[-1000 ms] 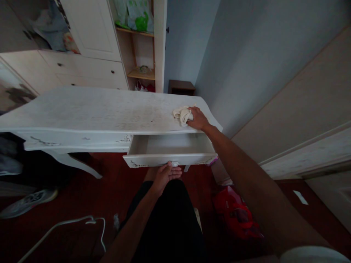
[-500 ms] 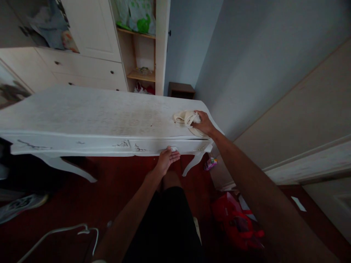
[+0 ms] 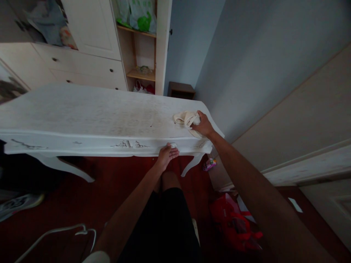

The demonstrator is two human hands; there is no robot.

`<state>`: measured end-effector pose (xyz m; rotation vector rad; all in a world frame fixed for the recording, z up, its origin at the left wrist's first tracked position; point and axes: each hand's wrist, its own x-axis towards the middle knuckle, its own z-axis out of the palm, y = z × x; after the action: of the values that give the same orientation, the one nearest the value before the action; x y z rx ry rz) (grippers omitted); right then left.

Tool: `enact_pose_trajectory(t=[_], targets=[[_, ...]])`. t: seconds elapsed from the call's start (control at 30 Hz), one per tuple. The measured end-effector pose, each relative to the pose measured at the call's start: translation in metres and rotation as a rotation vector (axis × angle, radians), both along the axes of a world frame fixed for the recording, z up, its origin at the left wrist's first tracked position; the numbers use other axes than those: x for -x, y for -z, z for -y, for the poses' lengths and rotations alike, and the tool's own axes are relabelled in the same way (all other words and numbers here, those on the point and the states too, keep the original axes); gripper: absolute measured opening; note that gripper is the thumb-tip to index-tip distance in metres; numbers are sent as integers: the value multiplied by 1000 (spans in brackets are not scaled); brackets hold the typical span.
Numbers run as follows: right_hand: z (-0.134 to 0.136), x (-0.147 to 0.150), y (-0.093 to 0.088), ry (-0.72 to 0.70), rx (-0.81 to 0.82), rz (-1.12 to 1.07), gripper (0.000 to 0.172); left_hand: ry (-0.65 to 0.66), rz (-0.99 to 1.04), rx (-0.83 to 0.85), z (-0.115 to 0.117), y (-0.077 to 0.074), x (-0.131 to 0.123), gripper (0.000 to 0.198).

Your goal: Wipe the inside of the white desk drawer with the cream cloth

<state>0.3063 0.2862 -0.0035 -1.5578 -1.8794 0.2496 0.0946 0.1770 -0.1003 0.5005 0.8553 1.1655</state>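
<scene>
A white desk [image 3: 90, 106] with a smudged top and carved trim stands before me. My right hand [image 3: 203, 125] is closed on a cream cloth [image 3: 186, 118], which lies bunched on the desktop near the right end. At the front, my left hand [image 3: 166, 156] has its thumb and fingers at the white knob [image 3: 173, 145] of the right drawer [image 3: 153, 143]. Its other fingers extend beneath the knob. The drawer front sits close under the desktop edge.
Behind the desk are a white cabinet [image 3: 90, 29] and open shelves [image 3: 141, 75] with bags. A red bag [image 3: 229, 215] lies on the floor at right, near a small pink box [image 3: 210, 164]. A white cable [image 3: 52, 231] curves at lower left.
The dark gap above the right drawer has closed as the drawer moved in. My left hand moved slightly with the knob; the right hand and cloth have barely shifted.
</scene>
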Motion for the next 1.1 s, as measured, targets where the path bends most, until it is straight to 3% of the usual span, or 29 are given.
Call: enact_pose_trajectory(t=[0.1,0.2,0.27,0.37,0.47,0.57,0.7,0.8,0.97,1.1], targets=[[4,8,0,58,-26,29,100,-55,-71,-2,6,-6,10,23],[9,15,0,83,-52,80,92,-104,-202,-25,18,-22,36,20],[11,17,-1,84,-68,96,86,-37,-315,-83,29,-41,59,20],[13,20,-3,102,-81,107,81,63,-433,-290,39,-82,93,21],[17,23,-3,125,-104,105,77,-148,-495,-511,23,-121,121,14],[23,25,-2,145,-155,89,70,-381,-595,-645,-18,-140,145,14],[30,28,-2,173,-219,55,63,-375,-990,-629,-72,-132,174,18],[33,29,-2,192,-244,23,61,-348,-1149,-571,-90,-118,189,17],[47,26,3,147,-371,-78,58,-382,-981,-521,-92,-109,195,18],[87,17,28,30,-523,-98,56,-416,-843,-488,-90,-111,194,17]])
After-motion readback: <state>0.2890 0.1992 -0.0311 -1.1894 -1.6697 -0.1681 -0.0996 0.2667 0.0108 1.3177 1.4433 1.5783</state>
